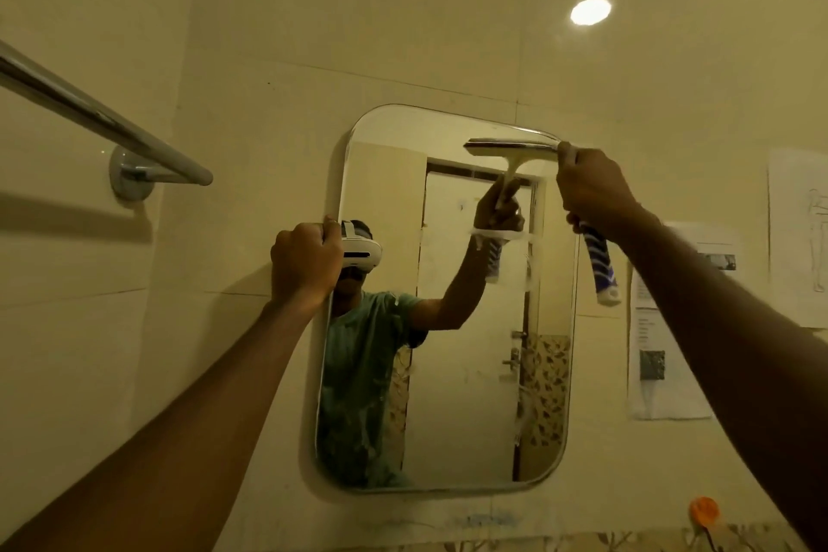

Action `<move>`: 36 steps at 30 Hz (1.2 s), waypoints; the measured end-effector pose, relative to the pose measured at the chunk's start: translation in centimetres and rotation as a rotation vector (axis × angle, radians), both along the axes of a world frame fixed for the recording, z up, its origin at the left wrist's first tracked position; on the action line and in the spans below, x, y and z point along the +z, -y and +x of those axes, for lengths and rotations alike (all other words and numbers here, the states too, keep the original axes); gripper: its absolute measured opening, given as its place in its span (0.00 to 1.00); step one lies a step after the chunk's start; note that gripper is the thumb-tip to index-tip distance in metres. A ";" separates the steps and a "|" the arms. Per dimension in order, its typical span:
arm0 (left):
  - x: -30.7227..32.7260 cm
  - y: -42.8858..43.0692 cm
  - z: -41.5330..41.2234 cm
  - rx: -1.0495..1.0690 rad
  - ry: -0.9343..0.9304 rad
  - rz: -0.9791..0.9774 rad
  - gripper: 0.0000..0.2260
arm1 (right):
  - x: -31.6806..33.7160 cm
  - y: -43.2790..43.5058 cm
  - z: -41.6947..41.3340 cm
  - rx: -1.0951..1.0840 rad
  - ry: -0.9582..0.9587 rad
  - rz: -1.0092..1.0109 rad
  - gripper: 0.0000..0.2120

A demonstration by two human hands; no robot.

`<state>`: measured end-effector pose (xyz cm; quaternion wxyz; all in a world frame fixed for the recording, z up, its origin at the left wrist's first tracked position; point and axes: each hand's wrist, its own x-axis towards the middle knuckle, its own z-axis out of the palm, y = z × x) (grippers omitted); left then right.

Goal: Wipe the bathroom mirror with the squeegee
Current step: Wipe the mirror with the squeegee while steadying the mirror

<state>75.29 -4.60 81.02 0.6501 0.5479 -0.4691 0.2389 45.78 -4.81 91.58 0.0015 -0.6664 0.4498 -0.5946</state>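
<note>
1. The mirror (448,372) hangs on the tiled wall between my two hands.
2. My left hand (304,262) is clenched around the mirror's left edge, bracing it.
3. My right hand (596,190) is closed on the squeegee (602,269) handle, its blue-striped end hanging below my fist.
4. The blade lies against the glass at the top right corner, left of my right hand.

Both arms are reaching up and forward, extended. The left hand (307,262) is curling closed, knuckles outward, gripping at an edge. The right hand (596,190) is raised higher, fingers wrapping tight in a fist.
</note>
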 end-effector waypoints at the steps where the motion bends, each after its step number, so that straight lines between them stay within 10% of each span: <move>1: 0.0 0.1 0.0 0.003 0.003 -0.003 0.24 | 0.0 0.1 -0.1 0.004 -0.018 0.011 0.18; 10: 0.0 0.0 0.1 -0.017 0.028 -0.011 0.23 | -9.8 -0.8 -0.8 -0.003 -0.087 0.243 0.22; 19: -0.4 0.2 0.1 -0.005 0.011 -0.047 0.22 | 1.2 -1.0 -0.4 -0.067 -0.031 0.132 0.19; 27: -0.3 0.3 0.1 0.005 0.017 -0.048 0.22 | -9.1 -1.9 -0.6 0.001 -0.089 0.317 0.21; 36: -0.5 0.4 0.2 -0.016 0.023 -0.064 0.21 | 2.8 -1.5 -0.9 -0.084 -0.009 0.180 0.21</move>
